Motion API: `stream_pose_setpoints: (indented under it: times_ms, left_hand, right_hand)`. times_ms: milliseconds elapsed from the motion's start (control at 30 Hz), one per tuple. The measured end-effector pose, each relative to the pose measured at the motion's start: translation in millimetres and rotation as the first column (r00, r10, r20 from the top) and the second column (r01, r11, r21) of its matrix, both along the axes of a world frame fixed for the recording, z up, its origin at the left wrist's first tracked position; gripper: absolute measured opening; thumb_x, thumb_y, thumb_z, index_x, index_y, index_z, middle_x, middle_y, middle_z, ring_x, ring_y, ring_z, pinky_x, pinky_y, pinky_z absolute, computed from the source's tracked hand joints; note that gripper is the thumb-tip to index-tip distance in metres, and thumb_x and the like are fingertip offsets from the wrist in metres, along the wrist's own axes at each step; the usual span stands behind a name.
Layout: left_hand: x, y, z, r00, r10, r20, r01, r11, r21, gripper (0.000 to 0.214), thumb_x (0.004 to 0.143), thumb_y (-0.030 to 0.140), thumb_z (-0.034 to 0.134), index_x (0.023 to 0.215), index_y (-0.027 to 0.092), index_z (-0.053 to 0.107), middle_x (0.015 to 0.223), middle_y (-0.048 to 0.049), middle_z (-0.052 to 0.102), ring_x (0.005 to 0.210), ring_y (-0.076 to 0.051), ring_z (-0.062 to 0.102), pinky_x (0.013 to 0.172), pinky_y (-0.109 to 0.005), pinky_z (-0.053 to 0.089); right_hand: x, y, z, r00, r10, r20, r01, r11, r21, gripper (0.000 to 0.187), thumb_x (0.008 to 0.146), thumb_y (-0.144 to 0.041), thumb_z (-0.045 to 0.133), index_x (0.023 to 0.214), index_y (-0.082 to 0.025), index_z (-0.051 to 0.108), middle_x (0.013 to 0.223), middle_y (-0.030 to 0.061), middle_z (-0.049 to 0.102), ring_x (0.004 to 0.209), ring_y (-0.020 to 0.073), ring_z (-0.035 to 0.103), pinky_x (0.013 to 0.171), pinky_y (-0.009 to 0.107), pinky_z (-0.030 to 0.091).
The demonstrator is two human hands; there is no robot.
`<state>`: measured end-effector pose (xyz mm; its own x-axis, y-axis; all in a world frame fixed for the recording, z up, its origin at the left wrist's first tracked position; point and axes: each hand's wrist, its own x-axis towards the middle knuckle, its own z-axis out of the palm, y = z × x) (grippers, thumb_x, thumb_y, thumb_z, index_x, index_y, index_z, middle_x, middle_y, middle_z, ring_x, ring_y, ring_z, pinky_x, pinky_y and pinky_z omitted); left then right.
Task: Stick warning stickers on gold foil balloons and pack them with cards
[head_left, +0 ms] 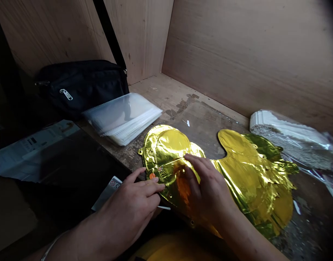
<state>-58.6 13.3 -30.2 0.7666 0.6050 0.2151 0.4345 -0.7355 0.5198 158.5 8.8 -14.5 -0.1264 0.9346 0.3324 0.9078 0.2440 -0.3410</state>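
A shiny gold foil balloon (pixel 242 174), flat and creased, lies across the worktable, with small tabs along its edge. At its near left edge, beside an orange dot (pixel 152 176), my left hand (pixel 136 203) is closed on the foil, its thumb hidden below. A thin white stick (pixel 164 208) pokes out from under that hand; whether the hand grips it I cannot tell. Resting on the balloon's middle, my right hand (pixel 207 181) has bent, slightly parted fingers, the fingertips touching the foil. A white printed label (pixel 112 188) shows behind my left wrist.
A stack of clear plastic sleeves (pixel 125 117) lies beyond the balloon, against a black bag (pixel 84 85). At right sits a plastic-wrapped white bundle (pixel 288 137). Wooden panels (pixel 248 54) close off the back. Printed plastic packaging (pixel 36 145) is at left.
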Motion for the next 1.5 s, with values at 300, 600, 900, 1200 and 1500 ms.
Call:
stream_pose_setpoints:
  times_ms: [300,600,900,1200,1500]
  left_hand:
    - [-17.5,-5.0,16.0,0.961,0.242,-0.131,-0.253,0.965,-0.074,0.017,0.090,0.020,0.050,0.083,0.027,0.064,0.143,0.0012,0.046,0.133,-0.025,0.039,0.106,-0.046,0.038]
    - [-16.2,-0.3,37.3,0.958,0.207,-0.198,-0.245,0.951,-0.188,0.018,0.089,0.021,0.050,0.082,0.025,0.066,0.131,-0.0042,0.057,0.125,-0.026,0.047,0.100,-0.044,0.046]
    - [-22.3,-1.2,41.9,0.950,0.217,-0.227,-0.265,0.940,-0.212,0.017,0.089,0.022,0.050,0.084,0.027,0.066,0.111,-0.0028,0.059,0.107,-0.023,0.058,0.087,-0.036,0.051]
    - [-4.0,-0.7,60.9,0.986,0.162,-0.049,-0.168,0.900,-0.403,0.017,0.092,0.027,0.051,0.085,0.030,0.067,0.079,0.0049,0.066,0.075,-0.013,0.063,0.067,-0.023,0.050]
    - [-2.1,46.8,49.3,0.758,0.641,0.119,-0.641,0.767,-0.046,0.025,0.091,0.043,0.049,0.107,0.028,0.062,0.108,-0.0018,0.068,0.098,-0.023,0.064,0.086,-0.035,0.053]
  right_hand:
    - [-5.7,-27.0,-9.6,0.983,0.184,-0.018,-0.183,0.960,-0.213,0.033,0.089,-0.017,0.054,0.119,-0.010,0.064,0.131,0.0139,0.061,0.128,0.0277,0.049,0.106,0.044,0.046]
    - [-4.2,-26.7,-5.1,0.983,0.168,-0.074,-0.182,0.945,-0.272,0.044,0.084,-0.026,0.064,0.125,-0.010,0.058,0.134,0.0145,0.058,0.129,0.0287,0.046,0.109,0.047,0.042]
    - [-3.5,-23.4,-0.1,0.972,0.120,-0.201,-0.172,0.949,-0.264,0.030,0.085,-0.022,0.061,0.114,-0.014,0.063,0.123,0.0122,0.064,0.121,0.0278,0.051,0.103,0.045,0.046]
    - [-5.2,-45.5,33.3,0.710,-0.069,-0.701,-0.309,0.864,-0.398,0.022,0.082,-0.035,0.064,0.097,-0.020,0.069,0.085,0.0042,0.070,0.075,0.0183,0.065,0.061,0.025,0.052]
    - [54.5,-7.5,26.9,0.298,-0.438,-0.848,-0.098,0.870,-0.483,0.030,0.075,-0.042,0.070,0.081,-0.014,0.063,0.068,0.0019,0.062,0.058,0.0132,0.056,0.053,0.024,0.048]
